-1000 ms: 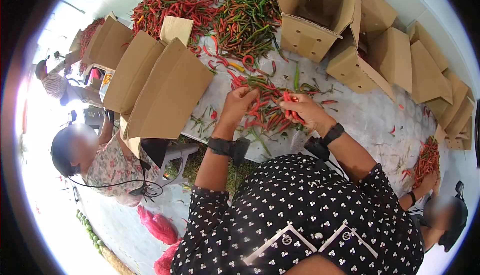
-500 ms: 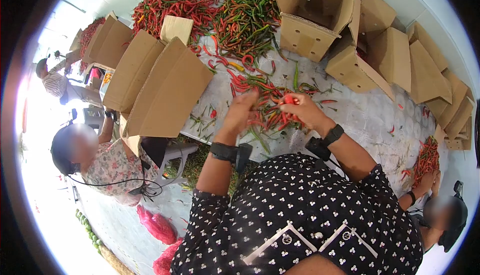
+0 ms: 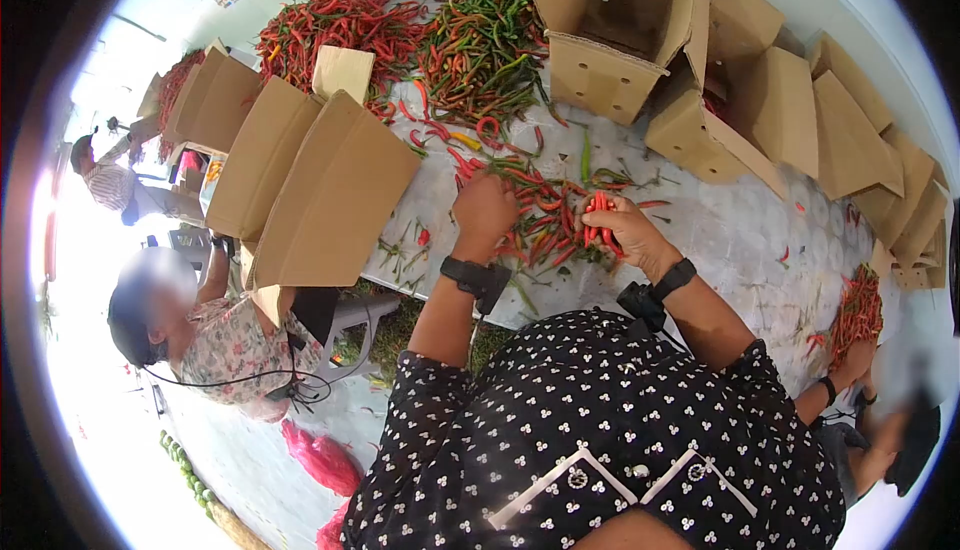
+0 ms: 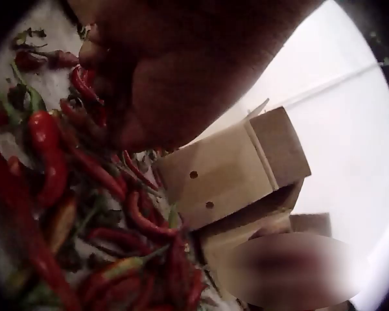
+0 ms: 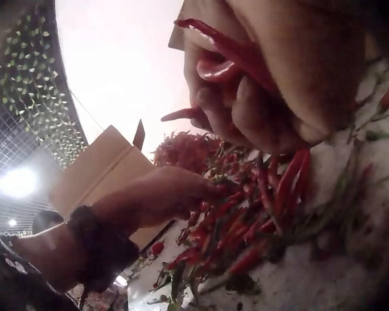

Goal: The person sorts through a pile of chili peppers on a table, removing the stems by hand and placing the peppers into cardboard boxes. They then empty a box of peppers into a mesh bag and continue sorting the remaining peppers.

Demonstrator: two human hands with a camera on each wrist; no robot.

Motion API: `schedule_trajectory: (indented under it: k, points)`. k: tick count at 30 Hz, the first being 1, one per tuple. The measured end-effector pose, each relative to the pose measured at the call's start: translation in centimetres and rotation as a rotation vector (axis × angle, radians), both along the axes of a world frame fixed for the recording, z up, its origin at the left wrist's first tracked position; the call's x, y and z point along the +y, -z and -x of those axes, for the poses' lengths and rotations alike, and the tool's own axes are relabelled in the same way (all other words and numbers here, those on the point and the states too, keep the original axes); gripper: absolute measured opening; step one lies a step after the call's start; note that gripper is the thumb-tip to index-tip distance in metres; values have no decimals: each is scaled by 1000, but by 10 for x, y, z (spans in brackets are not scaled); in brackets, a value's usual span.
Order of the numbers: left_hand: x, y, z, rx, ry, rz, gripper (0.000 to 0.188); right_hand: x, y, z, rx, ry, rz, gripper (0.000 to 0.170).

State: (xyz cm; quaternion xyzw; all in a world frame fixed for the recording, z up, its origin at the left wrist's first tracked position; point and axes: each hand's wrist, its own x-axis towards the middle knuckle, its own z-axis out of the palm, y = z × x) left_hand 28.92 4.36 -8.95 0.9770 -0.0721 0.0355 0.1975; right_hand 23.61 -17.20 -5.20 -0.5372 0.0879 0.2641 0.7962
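Observation:
Red and green chillies point(image 3: 545, 225) lie in a loose heap on the pale table in the head view. On the heap's right side, my right hand point(image 3: 632, 233) grips several red chillies point(image 3: 600, 218); the right wrist view shows its fingers point(image 5: 246, 110) curled round them. My left hand point(image 3: 485, 215) is at the heap's left side, its back upward and fingers bent down among the chillies. Its fingertips are mostly hidden, so whether it pinches one is unclear. The left wrist view shows that hand point(image 4: 162, 78) dark, just over red chillies point(image 4: 48, 155).
Behind are a red chilli pile point(image 3: 340, 35) and a mostly green one point(image 3: 485, 50). Open cardboard boxes stand at the left point(image 3: 335, 195), at the back point(image 3: 605, 75) and along the right. People sit on both sides; one handles chillies point(image 3: 857, 315) at the right.
My left hand, blurred half a second ago, has come down on the heap's upper left. My right hand still grips red chillies, with more of them showing. The view has shifted slightly.

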Motion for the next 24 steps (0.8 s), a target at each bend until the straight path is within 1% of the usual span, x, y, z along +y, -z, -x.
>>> schedule_trajectory:
  k: [1,2,4,5,7,8,10,11,13,14,16,17,18,19,21,22,23,24]
  points:
    - [2,-2,-1,-20,32,58,22,-2,2,0,0,6,-1,15]
    - [5,-5,0,-22,38,57,22,-5,4,-1,10,1,12,15]
    - [10,-13,7,367,59,507,24,-5,5,-1,22,2,22,15]
    - [8,-21,15,370,63,504,24,-2,2,-1,36,27,24,14]
    - [2,-33,33,500,-5,841,21,4,1,-3,52,54,23,12]
    - [-1,-31,39,501,-5,839,21,6,2,-4,65,28,14,14]
    - [-6,-29,47,346,139,875,13,15,0,-5,80,0,5,15]
    - [-7,-31,50,347,139,875,13,22,-3,-5,66,33,-27,18]
    - [-10,-35,54,210,256,796,15,26,-9,-4,54,65,-57,21]
    - [-10,-36,54,211,257,798,15,26,-11,-3,34,38,-86,22]
    - [-11,-36,54,293,307,765,11,24,-12,-1,15,18,-113,22]
    - [-14,-37,53,296,314,765,11,22,-11,-2,-77,-3,21,20]
    - [-17,-38,51,335,248,890,12,19,-11,-3,-167,-22,154,19]
    - [-21,-44,49,378,182,1010,12,17,-13,-3,-163,-8,154,19]
    - [-23,-55,44,453,201,949,15,11,-15,0,-331,-142,443,16]
    - [-27,-56,42,515,161,948,15,7,-17,0,-383,-214,544,14]
    - [-34,-63,41,585,127,942,15,5,-24,3,-358,-174,547,14]
    - [-37,-71,41,471,214,763,14,3,-31,7,-327,-177,530,12]
